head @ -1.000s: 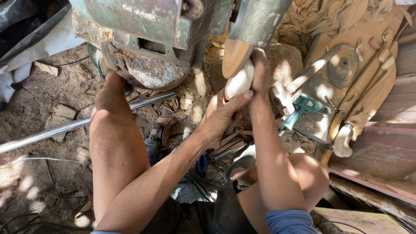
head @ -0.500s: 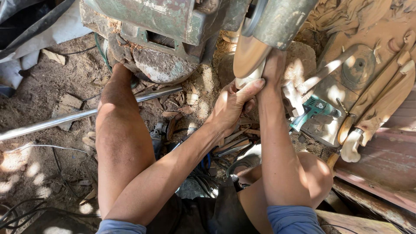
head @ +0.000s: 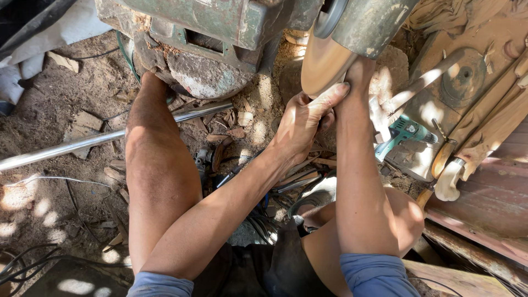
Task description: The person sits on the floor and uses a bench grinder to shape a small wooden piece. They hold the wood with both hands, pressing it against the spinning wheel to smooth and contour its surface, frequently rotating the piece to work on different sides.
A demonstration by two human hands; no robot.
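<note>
The left hand [head: 305, 118] is clenched around a workpiece that it almost wholly hides, fingers wrapped over the top just under the tan sanding disc [head: 324, 66]. The right hand [head: 360, 71] reaches up beside it against the disc's right edge; its grasp cannot be told. The workpiece's long axis cannot be told either. The disc tilts on the green machine [head: 220, 27] at the far side. To the right, a teal power drill [head: 404, 132] lies on the wooden boards [head: 484, 181].

A tan sanding disc [head: 324, 65] — round, dusty, tilted edge-on — under the grey-green machine guard [head: 369, 25].
</note>
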